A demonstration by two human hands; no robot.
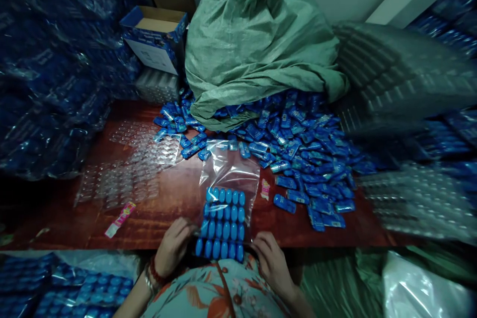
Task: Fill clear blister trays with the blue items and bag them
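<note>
Between my hands a tray of glossy blue oval pieces [227, 231], set in several rows, lies at the table's front edge. Its upper rows are inside a clear plastic bag [238, 169], while the lowest row shows beyond the bag's near edge, close to my body. My left hand [174, 244] has its fingers closed at the bag's left edge, beside the tray. At the right near corner, my right hand [269, 256] pinches the bag's edge between thumb and fingers.
Many small blue packets [309, 164] are heaped under a green woven sack [261, 44]. Empty clear trays [126, 174] lie left, near a pink strip [120, 219]. Stacked clear trays [402, 74] rise on the right, bagged blue goods [55, 69] on the left. An opened box [154, 35] stands behind.
</note>
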